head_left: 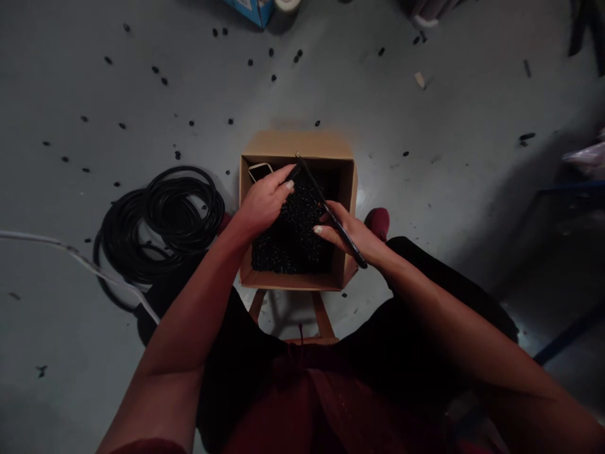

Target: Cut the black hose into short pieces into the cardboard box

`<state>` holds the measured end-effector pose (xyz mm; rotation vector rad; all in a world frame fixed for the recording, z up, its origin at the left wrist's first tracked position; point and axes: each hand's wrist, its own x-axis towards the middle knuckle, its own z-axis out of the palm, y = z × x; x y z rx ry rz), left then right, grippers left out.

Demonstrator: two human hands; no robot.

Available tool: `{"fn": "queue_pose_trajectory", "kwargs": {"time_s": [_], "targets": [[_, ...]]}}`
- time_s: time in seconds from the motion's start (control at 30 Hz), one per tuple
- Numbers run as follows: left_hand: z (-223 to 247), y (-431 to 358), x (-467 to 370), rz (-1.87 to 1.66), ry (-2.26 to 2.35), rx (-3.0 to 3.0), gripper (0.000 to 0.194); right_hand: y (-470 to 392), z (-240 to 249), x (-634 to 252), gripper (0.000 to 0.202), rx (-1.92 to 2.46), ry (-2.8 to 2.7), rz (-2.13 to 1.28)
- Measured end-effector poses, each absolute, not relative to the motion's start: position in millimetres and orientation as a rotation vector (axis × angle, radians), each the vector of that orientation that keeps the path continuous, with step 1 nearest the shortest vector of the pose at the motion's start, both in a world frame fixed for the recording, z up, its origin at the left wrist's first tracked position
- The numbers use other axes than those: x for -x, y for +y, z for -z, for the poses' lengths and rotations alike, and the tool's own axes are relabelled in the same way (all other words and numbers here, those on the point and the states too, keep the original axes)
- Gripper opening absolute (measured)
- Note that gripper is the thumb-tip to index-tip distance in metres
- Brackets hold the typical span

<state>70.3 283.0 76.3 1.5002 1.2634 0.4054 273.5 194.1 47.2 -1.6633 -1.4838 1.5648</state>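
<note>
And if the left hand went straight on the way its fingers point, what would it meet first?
The left hand would probably meet the upper end of the long dark strip slanting across the right hand. Depth is unclear in this one view, so it might pass over or under it.

This looks like a workshop or a small factory floor. The smooth grey floor point(454, 120) is bare and littered with small black pieces point(273, 78). A thick coil of black tubing point(116, 243) lies directly on it, and a cardboard box point(293, 281) holds a heap of dark little parts point(276, 260). A blue frame point(570, 334) stands in shadow at the right.
</note>
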Motion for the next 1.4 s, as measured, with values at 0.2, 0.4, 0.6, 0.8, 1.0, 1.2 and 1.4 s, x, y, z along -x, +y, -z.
{"fn": "queue_pose_trajectory", "kwargs": {"time_s": [0.2, 0.4, 0.6, 0.8, 1.0, 1.2, 1.4], "targets": [[-71.4, 282.8, -70.3, -0.324, 1.290, -1.514, 0.032, 193.9, -47.0, -270.7, 0.068, 1.744, -1.532, -1.497], [-72.9, 283.9, -71.2, -0.302, 1.257, -1.581, 0.033, 195.9, -52.4, -270.9, 0.064, 1.774, -1.560, -1.511], [-74.8, 285.0, -71.6, -0.229, 1.205, -1.677, 0.037, 196.3, -51.0, -272.2, 0.068, 1.698, -1.571, -1.528], [-77.2, 283.9, -73.5, -0.181, 1.133, -1.733, 0.035, 196.2, -53.0, -271.9, 0.074, 1.678, -1.587, -1.577], [-74.9, 280.1, -77.8, -0.172, 1.142, -1.709, 0.033, 194.6, -54.0, -270.5, 0.076, 1.626, -1.589, -1.631], [-71.2, 277.5, -79.0, -0.162, 1.116, -1.715, 0.032, 193.1, -54.3, -267.1, 0.072, 1.636, -1.583, -1.661], [-71.0, 278.4, -74.3, -0.096, 1.081, -1.787, 0.030, 191.1, -46.3, -264.9, 0.052, 1.751, -1.513, -1.571]]}}
